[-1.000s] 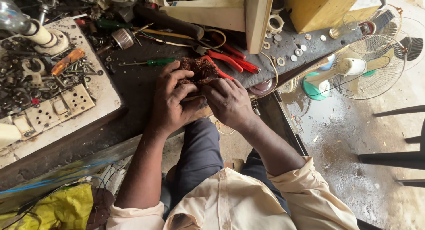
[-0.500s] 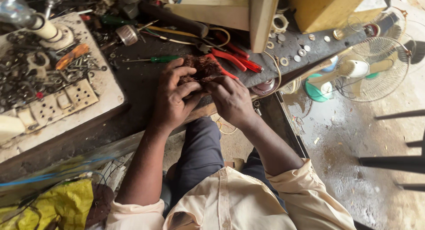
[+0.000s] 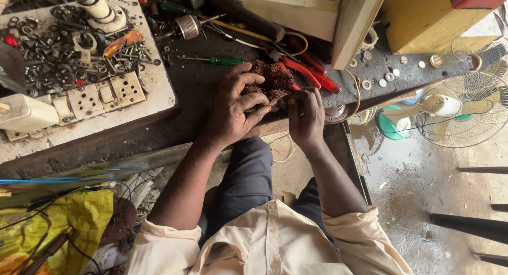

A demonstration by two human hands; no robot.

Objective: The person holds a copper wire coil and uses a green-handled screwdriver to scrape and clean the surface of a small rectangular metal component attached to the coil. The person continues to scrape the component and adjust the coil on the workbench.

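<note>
Copper-brown and tangled, a bundle of fine winding wire [image 3: 271, 80] is sitting on the dark, grimy worktop [image 3: 196, 90] near its front edge, and both hands are working on it. The left hand [image 3: 234, 107] is curling around the bundle's near left side, fingers closed against it and gripping it, while the right hand [image 3: 305, 115] is pinching at the bundle's lower right edge with thumb and fingertips drawn narrow together. Red-handled pliers [image 3: 309, 74] are lying just behind the bundle, their handles angling away to the right and crowding that side. A green-handled screwdriver [image 3: 216, 60] is resting behind the left hand, and beyond it a small cylindrical metal motor part [image 3: 187, 26] is lying among loose cables. To the left, a white board [image 3: 153, 84] is carrying a heap of dark washers, nuts and screws [image 3: 53, 58], an orange-handled tool [image 3: 123, 43] and a cream switch-and-socket plate [image 3: 100, 95]. A cream wooden block [image 3: 317, 13] and a yellow wooden box [image 3: 423, 21] are standing at the back, with small white washers [image 3: 381, 76] scattered along the worktop's right end. Off the edge on the right, a white table fan with a wire guard [image 3: 460, 113] is lying on the wet concrete floor [image 3: 423, 201].
</note>
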